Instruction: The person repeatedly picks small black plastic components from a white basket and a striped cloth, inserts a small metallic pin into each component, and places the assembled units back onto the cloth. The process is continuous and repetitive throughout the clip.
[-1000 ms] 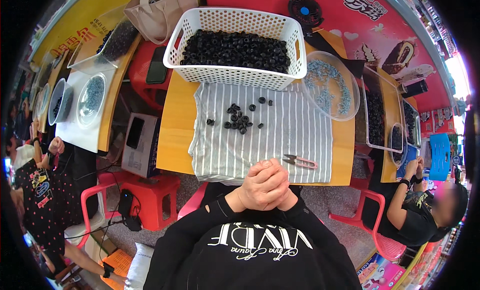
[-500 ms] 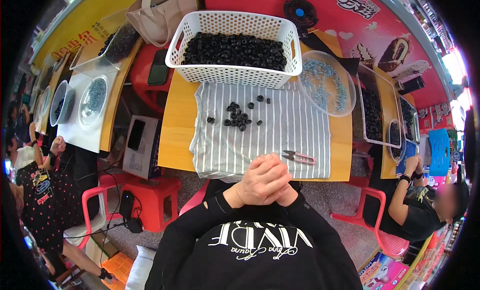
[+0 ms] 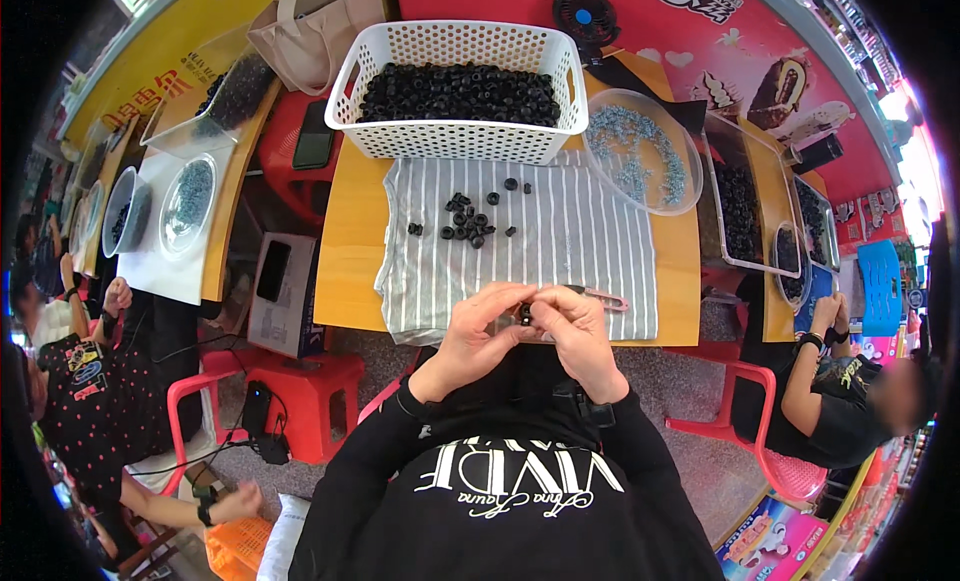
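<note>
Both my hands meet just over the front edge of the striped cloth. Between their fingertips is a small black ring-like part [image 3: 526,315]. My left hand [image 3: 478,333] is curled round it from one side, and my right hand [image 3: 583,339] pinches it with thumb and forefinger. Partly hidden behind the right hand, thread snips [image 3: 612,302] with a pink handle lie on the grey-and-white striped cloth [image 3: 420,286]. A loose group of similar black parts [image 3: 467,224] rests farther up the cloth, some ring-shaped and some short and stubby.
A white perforated basket [image 3: 455,144] full of black parts stands at the table's back. Right of it sits a round clear tray [image 3: 655,199] of small bluish pieces. Behind is a small black fan [image 3: 585,19]. Co-workers sit at side tables left and right, beside red chairs [image 3: 755,381].
My clasped hands have come apart and now hold a small black part between the fingertips. The view has shifted slightly. The left co-worker's lower hand has come into view.
</note>
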Tool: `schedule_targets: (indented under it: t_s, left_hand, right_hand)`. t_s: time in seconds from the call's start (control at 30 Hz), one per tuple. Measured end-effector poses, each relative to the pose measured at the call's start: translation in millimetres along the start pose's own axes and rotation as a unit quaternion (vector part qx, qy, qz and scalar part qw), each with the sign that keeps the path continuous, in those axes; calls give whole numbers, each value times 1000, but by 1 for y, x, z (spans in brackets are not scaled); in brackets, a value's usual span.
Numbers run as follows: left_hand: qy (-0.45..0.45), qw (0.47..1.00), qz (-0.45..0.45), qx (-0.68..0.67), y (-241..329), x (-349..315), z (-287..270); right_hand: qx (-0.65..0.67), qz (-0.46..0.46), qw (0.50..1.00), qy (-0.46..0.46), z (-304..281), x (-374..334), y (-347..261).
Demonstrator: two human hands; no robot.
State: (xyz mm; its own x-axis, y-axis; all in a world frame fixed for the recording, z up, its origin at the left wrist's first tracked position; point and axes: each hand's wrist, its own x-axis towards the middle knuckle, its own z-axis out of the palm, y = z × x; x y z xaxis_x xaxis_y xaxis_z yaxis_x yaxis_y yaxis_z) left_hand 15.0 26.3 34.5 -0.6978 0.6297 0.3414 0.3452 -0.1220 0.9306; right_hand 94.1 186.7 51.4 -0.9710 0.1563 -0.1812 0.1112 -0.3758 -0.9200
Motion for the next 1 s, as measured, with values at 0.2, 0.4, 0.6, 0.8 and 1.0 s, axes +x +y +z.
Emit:
schedule_targets:
  t_s: [0.2,0.4,0.6,0.8,1.0]
  left_hand:
    - [24,994,67,80,-7,-10,2]
    - [-75,995,27,64,1,-9,-9]
    - [-78,954,-167,-236,19,-16,4]
    - [-29,972,-134,-192,14,-22,17]
    - [-29,983,-101,-149,16,-24,16]
  right_hand:
    - [-46,-39,995,-74,-7,-1,3]
    - [-27,-5,998,-50,-11,-4,9]
    - [-186,-131,973,-26,-3,-10,6]
    - [-276,-221,935,-33,-1,-11,7]
    - [-323,-287,901,-27,4,-10,2]
